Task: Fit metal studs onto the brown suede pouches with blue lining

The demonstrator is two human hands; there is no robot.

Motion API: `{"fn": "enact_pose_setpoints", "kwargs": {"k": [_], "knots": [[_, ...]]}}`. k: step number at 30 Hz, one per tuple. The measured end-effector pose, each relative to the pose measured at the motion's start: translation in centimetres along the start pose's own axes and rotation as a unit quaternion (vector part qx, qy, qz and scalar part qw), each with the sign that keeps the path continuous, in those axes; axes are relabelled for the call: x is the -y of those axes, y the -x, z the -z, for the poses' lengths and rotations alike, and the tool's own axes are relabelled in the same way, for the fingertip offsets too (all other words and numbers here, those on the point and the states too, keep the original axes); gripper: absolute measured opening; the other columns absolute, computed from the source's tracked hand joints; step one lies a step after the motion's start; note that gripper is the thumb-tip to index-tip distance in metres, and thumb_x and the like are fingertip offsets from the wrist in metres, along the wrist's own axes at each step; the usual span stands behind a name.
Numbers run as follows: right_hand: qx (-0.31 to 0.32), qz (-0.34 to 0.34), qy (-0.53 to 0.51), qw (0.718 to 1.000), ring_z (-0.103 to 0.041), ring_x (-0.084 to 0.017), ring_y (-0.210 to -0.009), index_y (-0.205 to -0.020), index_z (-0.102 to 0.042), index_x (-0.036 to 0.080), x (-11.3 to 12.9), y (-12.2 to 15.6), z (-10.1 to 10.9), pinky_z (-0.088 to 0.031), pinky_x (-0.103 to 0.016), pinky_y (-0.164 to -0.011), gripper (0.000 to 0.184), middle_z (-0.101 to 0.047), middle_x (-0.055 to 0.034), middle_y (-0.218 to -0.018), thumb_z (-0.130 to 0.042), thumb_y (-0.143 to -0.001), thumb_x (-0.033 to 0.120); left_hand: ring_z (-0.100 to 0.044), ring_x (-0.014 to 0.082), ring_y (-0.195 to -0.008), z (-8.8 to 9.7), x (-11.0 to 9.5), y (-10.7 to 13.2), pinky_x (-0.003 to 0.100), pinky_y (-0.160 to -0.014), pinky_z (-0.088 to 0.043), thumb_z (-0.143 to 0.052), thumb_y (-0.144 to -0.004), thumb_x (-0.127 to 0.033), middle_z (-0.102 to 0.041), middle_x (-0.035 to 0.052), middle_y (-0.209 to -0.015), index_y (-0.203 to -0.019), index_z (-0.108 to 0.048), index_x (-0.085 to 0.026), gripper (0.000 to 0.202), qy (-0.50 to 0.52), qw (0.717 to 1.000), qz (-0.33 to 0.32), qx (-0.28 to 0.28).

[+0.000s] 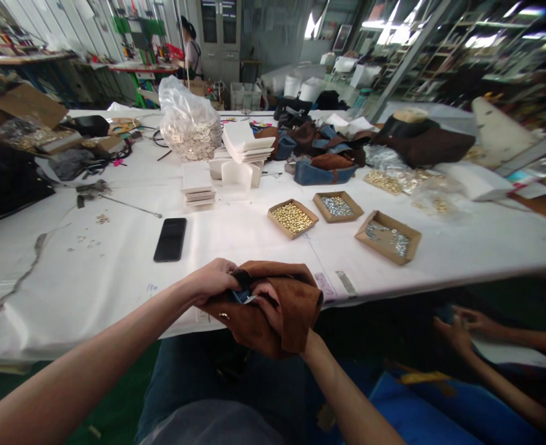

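Observation:
Both my hands hold a brown suede piece point(295, 303) just over the near table edge. My left hand point(212, 281) pinches its left side, fingers closed on the suede and a dark blue lining. My right hand point(266, 309) is tucked inside the folded suede, fingers curled round it and partly hidden. A small metal rivet point(224, 317) shows on the suede's lower left.
A black phone point(170, 239) lies just beyond my hands. Three cardboard trays of metal studs point(292, 218) point(337, 206) point(388, 237) sit to the right. White tile stacks point(198, 185), a bag of metal parts point(189, 123) and leather pieces point(323, 161) lie farther back. Another person's hands point(462, 324) work at lower right.

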State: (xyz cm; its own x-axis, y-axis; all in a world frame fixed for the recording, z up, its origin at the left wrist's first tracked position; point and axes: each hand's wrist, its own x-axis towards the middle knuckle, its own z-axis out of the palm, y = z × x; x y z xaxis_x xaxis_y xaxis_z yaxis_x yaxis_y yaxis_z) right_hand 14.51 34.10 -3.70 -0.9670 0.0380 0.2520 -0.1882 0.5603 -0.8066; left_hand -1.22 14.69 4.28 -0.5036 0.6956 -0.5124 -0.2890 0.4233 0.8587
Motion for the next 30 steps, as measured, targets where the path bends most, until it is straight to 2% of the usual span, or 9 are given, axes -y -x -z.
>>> {"fn": "enact_pose_setpoints", "kwargs": {"k": [8, 13, 19, 27, 30], "knots": [[0.032, -0.014, -0.004, 0.999, -0.076, -0.029, -0.116, -0.108, -0.077, 0.028, -0.7, 0.4, -0.2, -0.056, -0.052, -0.117, 0.017, -0.082, -0.0025, -0.112, -0.062, -0.115, 0.032, -0.063, 0.0178, -0.069, 0.1, 0.2, 0.7, 0.025, -0.059, -0.042, -0.076, -0.063, -0.022, -0.072, 0.0018, -0.076, -0.085, -0.077, -0.016, 0.023, 0.011, 0.999, -0.013, 0.047], [0.033, -0.017, -0.004, 0.999, -0.076, -0.029, -0.114, -0.106, -0.076, 0.029, -0.2, 0.3, 0.3, -0.057, -0.051, -0.116, 0.016, -0.081, -0.0024, -0.112, -0.062, -0.114, 0.031, -0.06, 0.0156, -0.067, 0.4, 0.9, 0.3, 0.024, -0.059, -0.04, -0.076, -0.066, -0.02, -0.071, 0.0011, -0.075, -0.086, -0.078, -0.015, 0.02, 0.034, 0.997, -0.031, 0.059], [0.033, 0.008, -0.032, 0.999, -0.076, -0.026, -0.115, -0.109, -0.071, 0.028, 0.2, 0.4, -0.2, -0.056, -0.049, -0.12, 0.013, -0.081, -0.0016, -0.116, -0.06, -0.115, 0.029, -0.069, 0.0183, -0.082, 1.7, 2.1, 0.3, 0.024, -0.071, -0.048, -0.082, -0.068, -0.019, -0.079, 0.006, -0.095, -0.101, -0.082, -0.013, 0.034, 0.07, 0.991, -0.04, 0.108], [0.02, -0.004, -0.018, 1.0, -0.077, -0.024, -0.109, -0.107, -0.074, 0.028, 0.5, 1.1, -1.7, -0.059, -0.046, -0.115, 0.015, -0.081, -0.0005, -0.109, -0.061, -0.115, 0.029, -0.076, 0.0256, -0.095, 3.4, 1.8, 2.1, 0.03, -0.083, -0.056, -0.086, -0.078, -0.025, -0.083, 0.0097, -0.105, -0.111, -0.083, -0.013, 0.035, 0.089, 0.983, -0.009, 0.158], [0.008, 0.007, -0.016, 1.0, -0.078, -0.026, -0.11, -0.11, -0.076, 0.028, 0.6, 1.6, -2.5, -0.06, -0.048, -0.115, 0.016, -0.082, -0.0015, -0.11, -0.06, -0.116, 0.032, -0.077, 0.0255, -0.095, 3.5, 1.8, 2.8, 0.03, -0.083, -0.059, -0.086, -0.077, -0.024, -0.084, 0.0106, -0.106, -0.111, -0.085, -0.013, 0.036, 0.093, 0.984, 0.012, 0.15]]}}
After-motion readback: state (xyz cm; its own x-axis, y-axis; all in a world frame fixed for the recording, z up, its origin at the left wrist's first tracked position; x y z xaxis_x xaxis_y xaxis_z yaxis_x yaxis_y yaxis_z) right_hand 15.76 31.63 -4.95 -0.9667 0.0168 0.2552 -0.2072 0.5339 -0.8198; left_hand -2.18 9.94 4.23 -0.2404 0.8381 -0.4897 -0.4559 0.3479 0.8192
